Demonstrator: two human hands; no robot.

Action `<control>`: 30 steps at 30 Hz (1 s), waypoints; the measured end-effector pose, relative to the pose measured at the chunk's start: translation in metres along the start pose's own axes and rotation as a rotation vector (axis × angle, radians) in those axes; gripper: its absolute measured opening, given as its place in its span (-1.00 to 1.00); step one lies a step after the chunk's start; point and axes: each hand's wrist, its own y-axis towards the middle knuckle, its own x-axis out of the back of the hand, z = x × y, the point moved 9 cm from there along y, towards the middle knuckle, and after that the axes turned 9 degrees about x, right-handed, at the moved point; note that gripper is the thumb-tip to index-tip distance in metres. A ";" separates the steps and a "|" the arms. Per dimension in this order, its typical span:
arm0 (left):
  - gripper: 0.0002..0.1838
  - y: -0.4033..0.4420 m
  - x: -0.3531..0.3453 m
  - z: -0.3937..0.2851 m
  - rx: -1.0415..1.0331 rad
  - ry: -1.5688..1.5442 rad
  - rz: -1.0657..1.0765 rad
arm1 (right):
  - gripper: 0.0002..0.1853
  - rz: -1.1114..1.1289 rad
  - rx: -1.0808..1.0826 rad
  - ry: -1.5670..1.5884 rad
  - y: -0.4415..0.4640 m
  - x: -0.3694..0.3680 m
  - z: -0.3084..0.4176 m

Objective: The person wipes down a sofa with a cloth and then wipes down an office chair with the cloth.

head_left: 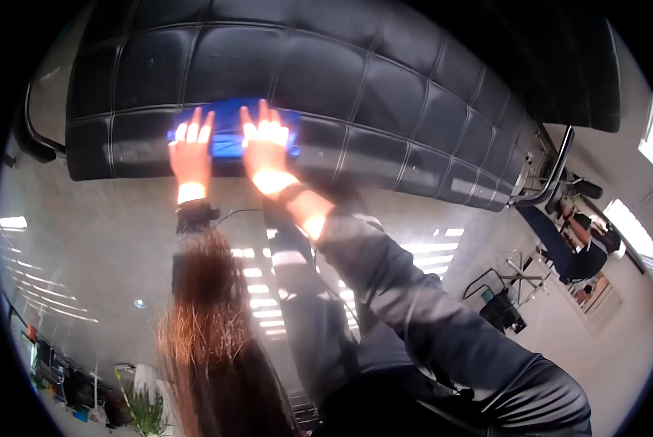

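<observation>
A blue folded cloth (226, 120) lies across the front edge of a black quilted leather couch (315, 80). My left hand (190, 149) rests flat on the left part of the cloth, its fingers stretched out and apart. On the right part, my right hand (264, 146) presses down with fingers extended, some of them spread. Strong sunlight washes out the backs of both hands. Under the hands, part of the cloth is hidden.
Metal couch legs (556, 171) stand at the right. Beyond them a person (585, 244) sits or crouches near a wooden-topped table (596, 295). A black folding chair (502, 309) stands on the floor. A green plant (146, 411) is at lower left. Long hair hangs in view.
</observation>
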 end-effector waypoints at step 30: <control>-0.54 -0.069 0.038 -0.648 -0.052 -0.355 0.283 | -0.39 0.328 0.133 -0.200 -0.250 0.268 -0.549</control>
